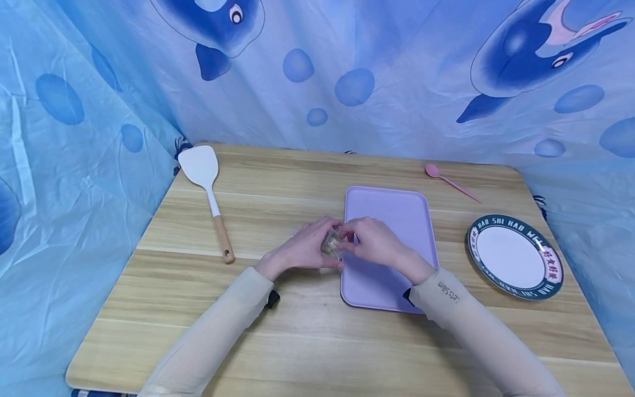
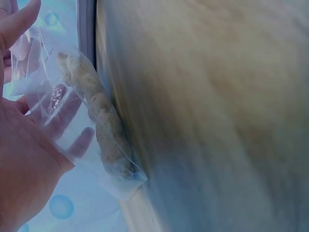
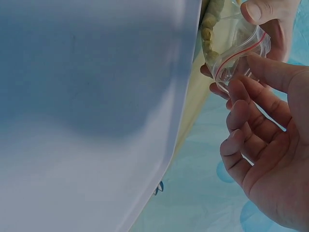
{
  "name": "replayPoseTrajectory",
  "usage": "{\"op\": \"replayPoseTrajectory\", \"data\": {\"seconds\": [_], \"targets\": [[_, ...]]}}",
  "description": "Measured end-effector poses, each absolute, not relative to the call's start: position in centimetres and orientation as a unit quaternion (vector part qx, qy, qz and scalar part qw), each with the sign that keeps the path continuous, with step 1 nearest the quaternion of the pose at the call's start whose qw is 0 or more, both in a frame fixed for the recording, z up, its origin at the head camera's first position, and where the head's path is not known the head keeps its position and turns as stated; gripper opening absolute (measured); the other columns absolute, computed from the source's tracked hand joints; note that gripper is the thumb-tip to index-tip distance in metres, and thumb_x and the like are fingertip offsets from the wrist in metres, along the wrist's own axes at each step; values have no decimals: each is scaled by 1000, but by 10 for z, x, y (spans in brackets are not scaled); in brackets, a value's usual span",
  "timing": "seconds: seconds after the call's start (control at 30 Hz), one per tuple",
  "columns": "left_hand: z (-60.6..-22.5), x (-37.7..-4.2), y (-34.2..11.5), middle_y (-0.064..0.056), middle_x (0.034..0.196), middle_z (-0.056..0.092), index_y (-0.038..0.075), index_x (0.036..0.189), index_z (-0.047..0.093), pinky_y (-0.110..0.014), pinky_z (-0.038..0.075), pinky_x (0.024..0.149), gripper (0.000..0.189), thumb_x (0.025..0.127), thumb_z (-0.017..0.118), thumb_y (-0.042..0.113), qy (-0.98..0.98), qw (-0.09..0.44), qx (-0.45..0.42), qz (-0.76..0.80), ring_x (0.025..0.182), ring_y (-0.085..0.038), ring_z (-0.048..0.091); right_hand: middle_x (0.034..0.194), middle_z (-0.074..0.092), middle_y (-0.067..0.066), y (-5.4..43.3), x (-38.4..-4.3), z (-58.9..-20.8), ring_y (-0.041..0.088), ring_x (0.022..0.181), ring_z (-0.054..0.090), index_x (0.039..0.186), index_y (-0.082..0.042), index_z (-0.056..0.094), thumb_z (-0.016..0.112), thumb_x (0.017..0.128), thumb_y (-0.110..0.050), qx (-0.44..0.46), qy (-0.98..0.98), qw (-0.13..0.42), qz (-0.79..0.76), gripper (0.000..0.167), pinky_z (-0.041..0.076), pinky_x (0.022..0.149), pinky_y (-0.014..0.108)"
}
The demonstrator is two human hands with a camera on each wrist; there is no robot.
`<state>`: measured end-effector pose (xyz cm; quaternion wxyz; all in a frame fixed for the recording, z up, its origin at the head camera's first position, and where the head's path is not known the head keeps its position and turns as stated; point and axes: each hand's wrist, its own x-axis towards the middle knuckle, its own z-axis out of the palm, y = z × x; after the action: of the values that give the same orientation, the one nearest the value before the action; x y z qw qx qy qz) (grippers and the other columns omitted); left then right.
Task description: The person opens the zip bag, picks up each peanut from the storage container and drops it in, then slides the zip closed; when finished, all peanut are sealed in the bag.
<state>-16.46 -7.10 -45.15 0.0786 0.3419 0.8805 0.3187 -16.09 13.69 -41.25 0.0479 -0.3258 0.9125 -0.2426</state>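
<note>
A clear zip bag [image 1: 331,243] with a red line along its mouth is between the two hands, near the left edge of the purple tray [image 1: 387,220]. Lumpy, round, greenish-brown pieces [image 2: 99,111] lie along the bottom of the bag; their kind is unclear. My left hand [image 1: 308,248] holds the bag from the left, its thumb in front and fingers behind. At the bag's mouth [image 3: 246,50], my right hand [image 1: 378,245] pinches the plastic between thumb and index finger, its other fingers curled. The right forearm reaches over the tray.
A white spatula [image 1: 200,168] with a wooden handle lies at the left. Toward the back right is a small pink spoon [image 1: 433,170]. A white plate with a green lettered rim [image 1: 478,270] sits at the right. Blue curtains [image 1: 317,66] hang behind the wooden table [image 1: 317,342].
</note>
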Motion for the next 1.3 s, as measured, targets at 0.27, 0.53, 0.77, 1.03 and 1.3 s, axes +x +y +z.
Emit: {"op": "replayPoseTrajectory", "data": {"seconds": [0.27,0.53,0.77,1.03,1.3], "targets": [[-451,-165,-71,-1,134,55,12,145,44,-47,34,104,93,70,89,46,880,86,334,326,114,-13,53,75,62,-9,142,-158,-411,9,65,54,90,-15,73,79,87,-20,-314,915,45,-249,8,46,59,29],[-451,-167,-71,-4,134,55,8,145,44,-46,35,104,97,69,89,47,880,81,337,324,114,-15,54,72,61,-9,150,-152,-411,8,63,53,88,-12,73,77,87,-15,-293,912,38,-283,5,46,59,29],[-451,-168,-70,-1,135,55,10,146,43,-45,35,105,98,68,89,48,885,79,328,320,117,-16,53,67,58,-9,155,-141,-421,10,60,51,82,-11,72,75,88,-11,-268,895,33,-355,7,43,54,25],[-450,-169,-70,-1,134,55,9,146,43,-46,34,105,96,71,87,49,887,72,330,314,120,-17,53,68,64,0,151,-131,-435,11,60,54,80,-6,73,72,91,-12,-218,860,96,-450,14,45,54,23],[-450,-170,-69,-5,136,55,6,146,43,-48,35,107,95,71,88,43,889,70,336,304,122,-19,52,73,69,8,140,-126,-442,12,61,58,85,-7,76,73,92,-23,-171,860,123,-464,18,46,55,23]]}}
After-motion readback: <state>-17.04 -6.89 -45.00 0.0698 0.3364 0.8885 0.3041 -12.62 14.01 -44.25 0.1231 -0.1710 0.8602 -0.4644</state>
